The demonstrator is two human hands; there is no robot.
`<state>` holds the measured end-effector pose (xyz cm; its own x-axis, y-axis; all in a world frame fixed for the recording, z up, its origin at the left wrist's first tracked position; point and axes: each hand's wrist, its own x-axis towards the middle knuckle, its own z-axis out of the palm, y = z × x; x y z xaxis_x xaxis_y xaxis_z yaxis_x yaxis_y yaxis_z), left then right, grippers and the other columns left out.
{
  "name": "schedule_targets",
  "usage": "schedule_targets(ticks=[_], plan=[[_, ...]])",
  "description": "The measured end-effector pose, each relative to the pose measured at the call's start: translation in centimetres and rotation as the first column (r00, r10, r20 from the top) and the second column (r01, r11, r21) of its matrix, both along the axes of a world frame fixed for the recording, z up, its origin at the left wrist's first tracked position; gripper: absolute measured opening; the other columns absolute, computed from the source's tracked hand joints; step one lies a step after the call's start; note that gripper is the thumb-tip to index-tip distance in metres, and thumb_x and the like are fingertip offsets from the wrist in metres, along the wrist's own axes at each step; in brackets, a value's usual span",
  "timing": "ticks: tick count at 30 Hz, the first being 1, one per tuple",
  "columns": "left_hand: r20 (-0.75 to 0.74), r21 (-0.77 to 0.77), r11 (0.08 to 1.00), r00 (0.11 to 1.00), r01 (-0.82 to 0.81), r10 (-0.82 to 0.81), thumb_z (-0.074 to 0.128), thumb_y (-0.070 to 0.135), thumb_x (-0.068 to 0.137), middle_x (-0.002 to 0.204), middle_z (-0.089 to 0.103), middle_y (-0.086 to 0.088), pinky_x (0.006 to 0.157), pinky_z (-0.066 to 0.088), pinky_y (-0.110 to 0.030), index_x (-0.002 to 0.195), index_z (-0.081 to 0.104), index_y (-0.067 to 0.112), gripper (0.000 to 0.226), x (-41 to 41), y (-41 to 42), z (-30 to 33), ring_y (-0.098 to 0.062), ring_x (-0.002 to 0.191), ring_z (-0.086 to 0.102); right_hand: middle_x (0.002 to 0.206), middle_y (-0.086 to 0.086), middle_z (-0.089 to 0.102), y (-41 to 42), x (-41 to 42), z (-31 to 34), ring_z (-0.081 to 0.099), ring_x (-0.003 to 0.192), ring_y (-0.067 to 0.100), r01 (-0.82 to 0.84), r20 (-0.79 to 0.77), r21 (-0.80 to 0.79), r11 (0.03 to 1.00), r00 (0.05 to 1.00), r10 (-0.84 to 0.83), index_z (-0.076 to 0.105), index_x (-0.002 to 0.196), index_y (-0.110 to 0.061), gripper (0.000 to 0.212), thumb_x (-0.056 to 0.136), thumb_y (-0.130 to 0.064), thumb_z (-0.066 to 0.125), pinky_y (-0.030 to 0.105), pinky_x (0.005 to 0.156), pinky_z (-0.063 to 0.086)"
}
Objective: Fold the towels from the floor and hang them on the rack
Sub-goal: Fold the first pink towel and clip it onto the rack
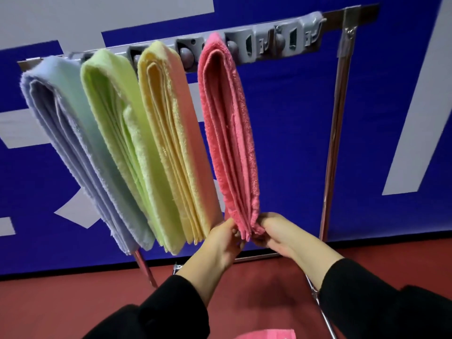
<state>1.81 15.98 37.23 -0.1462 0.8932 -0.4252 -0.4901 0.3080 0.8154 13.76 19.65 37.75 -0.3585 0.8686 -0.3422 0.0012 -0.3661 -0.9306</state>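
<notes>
Several folded towels hang side by side over the top bar of the rack [281,40]: a light blue towel [73,143] at the left, then a green towel [122,143], a yellow towel [176,143] and a pink towel [230,133] at the right. My left hand [225,241] pinches the pink towel's bottom edge from the left. My right hand [271,233] grips the same bottom edge from the right, fingers curled round the layers. Both arms wear black sleeves.
The rack's chrome right post [335,143] stands to the right of the pink towel, with a lower rail [315,292] near my right wrist. A blue and white wall is behind. A pink cloth [266,335] lies on the red floor [73,302] at the bottom edge.
</notes>
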Motion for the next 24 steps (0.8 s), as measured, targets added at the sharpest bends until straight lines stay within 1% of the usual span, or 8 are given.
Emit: schedule_targets(ticks=[5, 8, 11, 13, 16, 20, 22, 24], plan=[[-0.054, -0.049, 0.993, 0.993, -0.109, 0.106, 0.051, -0.001, 0.088, 0.040, 0.049, 0.001, 0.037, 0.037, -0.014, 0.065, 0.056, 0.011, 0.026, 0.1, -0.7, 1.2, -0.007, 0.033, 0.046, 0.065, 0.002, 0.056, -1.1, -0.9, 0.5, 0.042, 0.049, 0.010, 0.047, 0.145, 0.024, 0.999, 0.988, -0.050, 0.058, 0.104, -0.010, 0.014, 0.095, -0.016, 0.050, 0.022, 0.052, 0.044], [0.009, -0.152, 0.978, 0.989, -0.144, 0.147, 0.050, -0.001, 0.089, 0.040, 0.052, 0.000, 0.034, 0.039, -0.014, 0.065, 0.056, 0.011, 0.028, 0.4, -1.2, 2.4, -0.009, 0.033, 0.048, 0.079, 0.005, 0.063, -2.2, -0.9, 1.3, 0.056, 0.059, 0.013, 0.091, 0.164, 0.015, 0.996, 0.982, -0.092, 0.052, 0.110, -0.011, 0.019, 0.093, -0.017, 0.054, 0.031, 0.070, 0.050], [0.006, -0.327, 0.938, 0.992, -0.117, 0.126, 0.058, 0.016, 0.086, 0.040, 0.047, 0.003, 0.047, 0.039, -0.018, 0.055, 0.049, 0.016, 0.032, 0.7, -3.4, 3.4, -0.009, 0.037, 0.040, 0.103, 0.008, 0.065, -3.5, -0.3, 2.5, 0.062, 0.078, 0.016, 0.120, 0.145, -0.011, 0.993, 0.982, -0.117, 0.051, 0.110, -0.010, 0.023, 0.091, -0.020, 0.059, 0.041, 0.088, 0.049], [-0.001, -0.350, 0.931, 0.994, -0.103, 0.109, 0.062, 0.026, 0.085, 0.056, 0.047, 0.003, 0.059, 0.037, -0.021, 0.065, 0.049, 0.018, 0.025, 0.7, -5.3, 4.7, -0.011, 0.047, 0.035, 0.113, 0.007, 0.061, -4.5, 0.5, 4.1, 0.062, 0.089, 0.020, 0.161, 0.194, -0.003, 0.987, 0.968, -0.157, 0.052, 0.116, -0.010, 0.033, 0.088, -0.026, 0.063, 0.039, 0.078, 0.046], [-0.081, -0.315, 0.944, 0.993, -0.102, 0.080, 0.057, 0.031, 0.091, 0.064, 0.039, 0.000, 0.053, 0.028, -0.025, 0.074, 0.049, 0.018, 0.023, 0.6, -7.9, 8.0, -0.013, 0.052, 0.032, 0.118, 0.012, 0.062, -6.2, 1.8, 7.1, 0.062, 0.104, 0.026, 0.176, 0.323, 0.077, 0.981, 0.927, -0.192, 0.051, 0.126, -0.008, 0.047, 0.085, -0.027, 0.064, 0.034, 0.070, 0.037], [-0.283, -0.153, 0.987, 0.959, -0.046, 0.001, 0.046, 0.025, 0.097, 0.043, 0.042, 0.000, 0.055, 0.023, -0.027, 0.056, 0.048, 0.012, 0.044, 0.2, -11.5, 14.0, -0.014, 0.051, 0.030, 0.112, 0.011, 0.065, -10.1, 2.9, 13.9, 0.061, 0.106, 0.027, 0.127, 0.289, 0.211, 0.969, 0.939, -0.186, 0.063, 0.099, -0.012, 0.017, 0.089, -0.026, 0.062, 0.040, 0.085, 0.044], [-0.400, -0.021, 0.998, 0.915, -0.063, 0.049, 0.052, 0.025, 0.095, 0.062, 0.057, 0.000, 0.056, 0.029, -0.026, 0.074, 0.056, 0.012, 0.025, 0.1, -13.6, 17.3, -0.011, 0.059, 0.042, 0.105, 0.005, 0.065, -12.7, 3.4, 17.6, 0.062, 0.104, 0.024, 0.101, 0.223, 0.315, 0.944, 0.959, -0.177, 0.062, 0.100, -0.016, 0.014, 0.091, -0.026, 0.060, 0.046, 0.095, 0.046], [-0.541, 0.152, 0.986, 0.829, -0.069, 0.142, 0.063, 0.030, 0.090, 0.096, 0.064, -0.001, 0.067, 0.039, -0.029, 0.103, 0.060, 0.014, 0.021, 0.0, -16.0, 20.2, -0.013, 0.087, 0.056, 0.100, 0.002, 0.065, -15.6, 4.1, 20.7, 0.064, 0.101, 0.020, 0.097, 0.128, 0.426, 0.899, 0.978, -0.166, 0.053, 0.122, -0.019, 0.034, 0.090, -0.029, 0.062, 0.039, 0.088, 0.051]])
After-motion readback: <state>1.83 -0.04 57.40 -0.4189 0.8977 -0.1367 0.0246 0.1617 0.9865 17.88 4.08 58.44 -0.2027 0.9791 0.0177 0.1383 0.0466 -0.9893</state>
